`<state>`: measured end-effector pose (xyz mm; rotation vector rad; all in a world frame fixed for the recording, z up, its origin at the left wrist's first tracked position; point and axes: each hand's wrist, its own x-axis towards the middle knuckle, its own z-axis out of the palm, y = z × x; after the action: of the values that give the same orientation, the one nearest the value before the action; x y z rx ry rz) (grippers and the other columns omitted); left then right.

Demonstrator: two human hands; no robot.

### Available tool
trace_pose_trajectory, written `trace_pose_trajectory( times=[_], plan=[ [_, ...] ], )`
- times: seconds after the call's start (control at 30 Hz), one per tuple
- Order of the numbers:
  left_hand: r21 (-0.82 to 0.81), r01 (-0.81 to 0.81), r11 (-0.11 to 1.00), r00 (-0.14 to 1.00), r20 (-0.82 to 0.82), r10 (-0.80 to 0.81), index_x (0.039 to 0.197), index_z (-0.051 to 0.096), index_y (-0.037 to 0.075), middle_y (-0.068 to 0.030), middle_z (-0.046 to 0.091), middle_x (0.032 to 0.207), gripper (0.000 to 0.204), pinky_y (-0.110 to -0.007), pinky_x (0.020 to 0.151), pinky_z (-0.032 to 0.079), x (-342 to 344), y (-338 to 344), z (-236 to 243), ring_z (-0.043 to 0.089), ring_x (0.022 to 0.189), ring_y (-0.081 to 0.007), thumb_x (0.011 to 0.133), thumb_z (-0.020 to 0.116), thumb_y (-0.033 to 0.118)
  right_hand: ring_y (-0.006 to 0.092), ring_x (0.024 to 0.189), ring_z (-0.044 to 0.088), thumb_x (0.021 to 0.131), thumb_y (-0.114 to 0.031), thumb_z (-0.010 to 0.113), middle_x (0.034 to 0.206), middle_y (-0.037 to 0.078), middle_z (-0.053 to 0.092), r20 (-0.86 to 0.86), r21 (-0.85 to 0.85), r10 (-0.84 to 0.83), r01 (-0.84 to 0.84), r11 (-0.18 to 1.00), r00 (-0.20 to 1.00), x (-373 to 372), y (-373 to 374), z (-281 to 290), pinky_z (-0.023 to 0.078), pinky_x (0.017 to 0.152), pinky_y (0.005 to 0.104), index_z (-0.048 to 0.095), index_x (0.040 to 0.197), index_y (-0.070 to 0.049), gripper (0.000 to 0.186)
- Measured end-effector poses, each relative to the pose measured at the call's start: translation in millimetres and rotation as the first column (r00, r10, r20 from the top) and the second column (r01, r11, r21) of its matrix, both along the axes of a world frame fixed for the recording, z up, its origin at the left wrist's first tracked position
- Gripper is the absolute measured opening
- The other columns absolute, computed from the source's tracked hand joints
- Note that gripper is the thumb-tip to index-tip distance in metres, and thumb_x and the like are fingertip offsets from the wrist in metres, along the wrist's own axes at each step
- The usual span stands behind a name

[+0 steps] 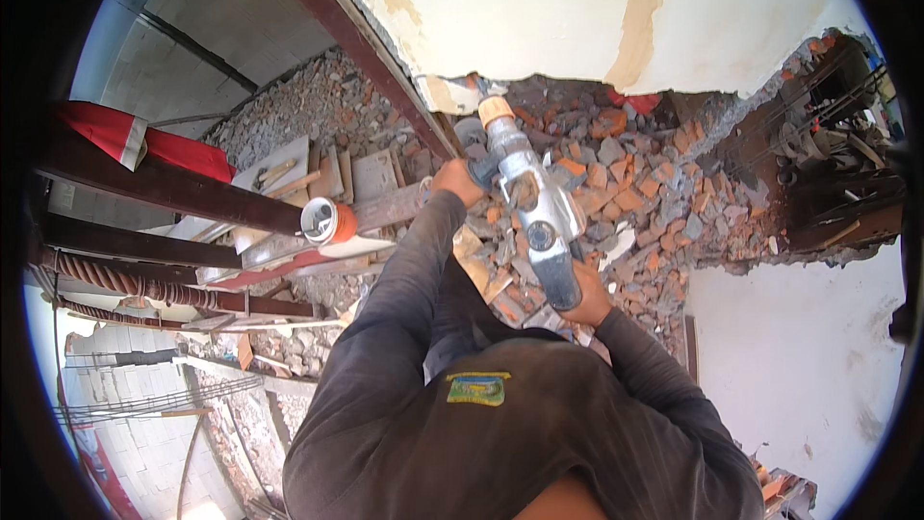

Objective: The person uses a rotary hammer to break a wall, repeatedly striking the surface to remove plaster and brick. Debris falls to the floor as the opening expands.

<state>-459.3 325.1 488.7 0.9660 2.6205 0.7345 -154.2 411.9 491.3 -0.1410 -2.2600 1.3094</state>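
A silver power hammer (536, 207) with an orange nose is held in both hands over broken rubble. My left hand (456, 183) is closed on its dark side handle, while my right hand (583, 299) grips the black rear handle at the lower end. The nose points up at the ragged bottom edge of a white wall section (529, 10); whether a bit touches it I cannot tell. Beside that edge runs a maroon steel beam (375, 58). Beneath the tool lie orange brick pieces and grey chunks (645, 202).
At left are dark red beams (164, 188) with red cloth (183, 149) draped over one, an orange-and-white bucket (337, 224) and loose boards (366, 173). A jagged opening with debris and bent rods (837, 144) is at upper right, above a white wall (799, 347).
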Motion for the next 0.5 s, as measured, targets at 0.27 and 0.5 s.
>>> trace_pose_trajectory(
  times=[0.27,0.5],
  plan=[
    [0.242,0.098,0.965,0.994,0.025,-0.107,0.082,0.074,0.004,-0.0221,0.07,0.078,0.035,-0.047,0.074,0.056,87.5,-33.8,10.9,0.07,0.081,-0.0405,0.073,0.081,0.037,0.0385,0.089,0.069,0.064,-0.017,0.083,0.103,0.02,0.068,0.143,0.05,0.107,-0.115,0.992,0.984,92.1,-5.6,82.9,0.054,0.079,0.0417,0.066,0.112,0.003,0.054],
    [0.452,0.077,0.889,0.997,-0.028,-0.072,0.079,0.072,0.002,-0.0209,0.068,0.072,0.029,-0.046,0.07,0.055,134.8,-54.0,54.0,0.07,0.074,-0.0403,0.075,0.081,0.029,0.0351,0.074,0.066,0.057,-0.022,0.083,0.091,0.017,0.064,0.125,0.231,0.155,-0.18,0.956,0.98,129.3,-1.5,134.5,0.053,0.066,0.0414,0.066,0.102,0.005,0.055]
  ],
)
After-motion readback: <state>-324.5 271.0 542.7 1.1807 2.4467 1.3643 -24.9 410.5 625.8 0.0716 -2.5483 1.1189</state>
